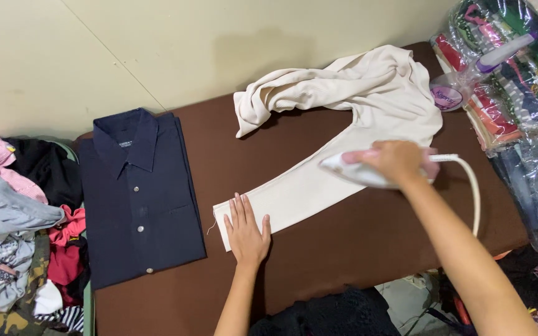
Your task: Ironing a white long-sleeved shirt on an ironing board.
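Note:
A cream long-sleeved garment [368,93] lies on the brown ironing surface [337,242], one sleeve [294,193] stretched flat toward me. My left hand [246,230] lies flat with fingers apart on the cuff end of that sleeve. My right hand [396,160] grips the handle of a white and pink iron [359,171], which rests on the upper part of the sleeve. The iron's white cord [471,186] curves down to the right. The other sleeve is bunched at the far side.
A folded dark navy shirt [141,193] lies on the left of the surface. A heap of mixed clothes [14,218] sits at the far left. Plastic-wrapped folded fabrics [512,68] are stacked at the right. Dark cloth [325,314] hangs at the near edge.

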